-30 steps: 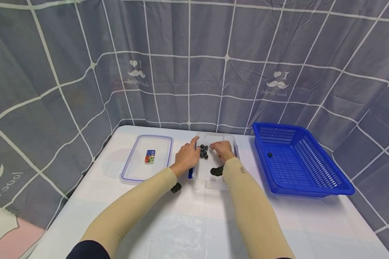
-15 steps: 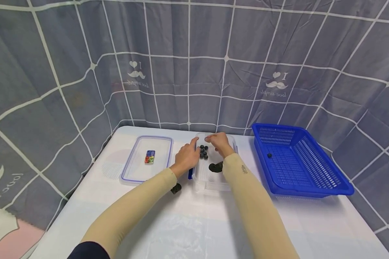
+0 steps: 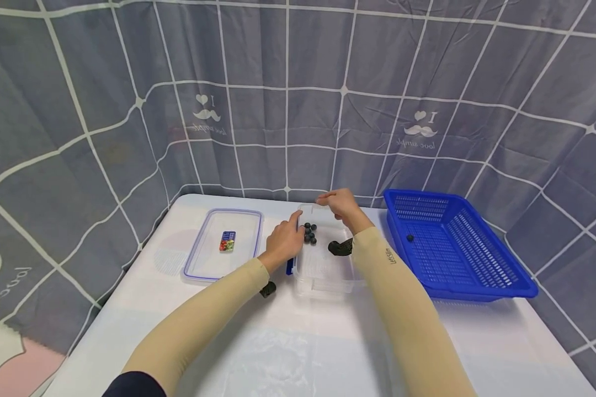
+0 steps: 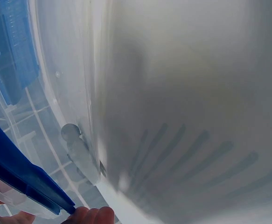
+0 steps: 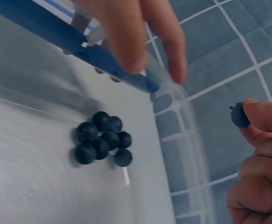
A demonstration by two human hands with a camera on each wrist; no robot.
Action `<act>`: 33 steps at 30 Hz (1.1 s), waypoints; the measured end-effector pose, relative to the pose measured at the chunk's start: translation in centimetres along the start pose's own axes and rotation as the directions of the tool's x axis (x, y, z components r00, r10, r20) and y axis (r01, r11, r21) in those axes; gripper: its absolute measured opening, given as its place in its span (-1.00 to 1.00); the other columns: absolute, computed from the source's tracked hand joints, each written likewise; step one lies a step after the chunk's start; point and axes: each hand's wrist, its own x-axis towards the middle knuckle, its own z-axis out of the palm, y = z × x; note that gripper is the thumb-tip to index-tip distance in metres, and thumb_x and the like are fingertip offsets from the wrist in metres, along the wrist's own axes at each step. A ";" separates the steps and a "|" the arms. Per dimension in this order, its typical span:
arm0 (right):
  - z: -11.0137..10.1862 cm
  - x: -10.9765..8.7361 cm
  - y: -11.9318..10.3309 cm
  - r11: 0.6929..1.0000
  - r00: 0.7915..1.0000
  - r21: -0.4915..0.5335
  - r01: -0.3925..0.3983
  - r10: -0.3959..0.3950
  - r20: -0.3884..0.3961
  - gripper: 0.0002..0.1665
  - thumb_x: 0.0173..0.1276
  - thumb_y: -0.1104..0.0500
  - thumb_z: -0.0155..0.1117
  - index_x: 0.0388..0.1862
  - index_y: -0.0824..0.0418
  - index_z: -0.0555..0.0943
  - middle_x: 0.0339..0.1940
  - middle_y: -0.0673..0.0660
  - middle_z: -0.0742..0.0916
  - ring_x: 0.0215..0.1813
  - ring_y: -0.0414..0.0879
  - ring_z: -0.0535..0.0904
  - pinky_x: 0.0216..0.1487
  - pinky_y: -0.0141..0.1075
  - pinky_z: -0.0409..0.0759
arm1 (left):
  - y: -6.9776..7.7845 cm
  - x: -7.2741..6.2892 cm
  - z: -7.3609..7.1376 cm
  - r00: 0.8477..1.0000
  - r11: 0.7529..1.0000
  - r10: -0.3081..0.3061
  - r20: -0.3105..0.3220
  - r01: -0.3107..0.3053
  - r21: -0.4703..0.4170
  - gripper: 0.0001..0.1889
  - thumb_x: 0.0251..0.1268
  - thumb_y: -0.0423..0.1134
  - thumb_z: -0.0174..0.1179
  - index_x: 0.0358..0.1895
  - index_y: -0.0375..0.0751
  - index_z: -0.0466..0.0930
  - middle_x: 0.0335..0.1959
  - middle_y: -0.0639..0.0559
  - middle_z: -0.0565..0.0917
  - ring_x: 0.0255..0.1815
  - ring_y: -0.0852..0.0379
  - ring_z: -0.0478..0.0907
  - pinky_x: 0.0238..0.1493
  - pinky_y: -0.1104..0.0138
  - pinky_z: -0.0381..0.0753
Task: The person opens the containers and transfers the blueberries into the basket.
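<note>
A clear plastic food container (image 3: 323, 284) with blue latches stands on the table, holding several blueberries (image 3: 309, 234) clustered near its left wall. My left hand (image 3: 284, 239) grips that left wall by the blue latch (image 4: 28, 175), fingers on both sides in the right wrist view. Over the container's far rim is my right hand (image 3: 342, 204). Thumb and forefinger pinch one blueberry (image 5: 240, 115), and the other fingers are curled into the palm. That berry is hidden in the head view.
Left of the container lies its clear lid (image 3: 213, 270) with a blue seal and a small fruit label (image 3: 227, 241). On the right stands a blue plastic basket (image 3: 477, 289) with one blueberry (image 3: 410, 237) inside. A grey checked curtain (image 3: 258, 110) hangs behind the table.
My right hand has risen from beside the berries, moving away toward the container's far rim with a blueberry pinched. My left hand stays on the wall.
</note>
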 end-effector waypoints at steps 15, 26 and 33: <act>-6.5 -1.9 -2.0 0.999 0.994 -0.016 0.039 -0.037 0.099 -0.46 0.43 0.12 0.32 0.34 0.27 0.56 -0.82 -0.15 0.22 -0.74 -0.26 0.01 -0.66 -0.40 0.09 | 0.0 0.0 0.0 1.000 1.000 0.001 -0.011 -0.001 -0.018 -0.46 0.61 0.01 -0.18 0.59 0.20 0.14 0.25 -0.18 0.58 0.20 -0.19 0.55 0.07 -0.12 0.55; -12.5 -2.9 -0.8 1.000 0.995 0.023 -0.001 -0.002 0.099 -0.35 0.48 0.08 0.27 0.49 0.20 0.40 -0.79 -0.12 0.20 -0.72 -0.21 0.01 -0.58 -0.33 0.10 | -0.1 0.0 -0.2 1.000 1.000 -0.006 -0.005 0.006 -0.014 -0.46 0.61 0.01 -0.18 0.58 0.21 0.14 0.25 -0.19 0.58 0.19 -0.20 0.56 0.04 -0.12 0.56; -16.1 -3.6 1.1 1.000 0.995 0.025 -0.017 0.014 0.098 -0.27 0.52 0.08 0.22 0.57 0.24 0.26 -0.76 -0.13 0.20 -0.69 -0.22 0.05 -0.55 -0.32 0.14 | 0.0 0.0 -0.1 1.000 1.000 -0.002 0.005 0.002 -0.016 -0.46 0.61 0.01 -0.19 0.59 0.23 0.13 0.26 -0.18 0.57 0.20 -0.20 0.55 0.04 -0.13 0.56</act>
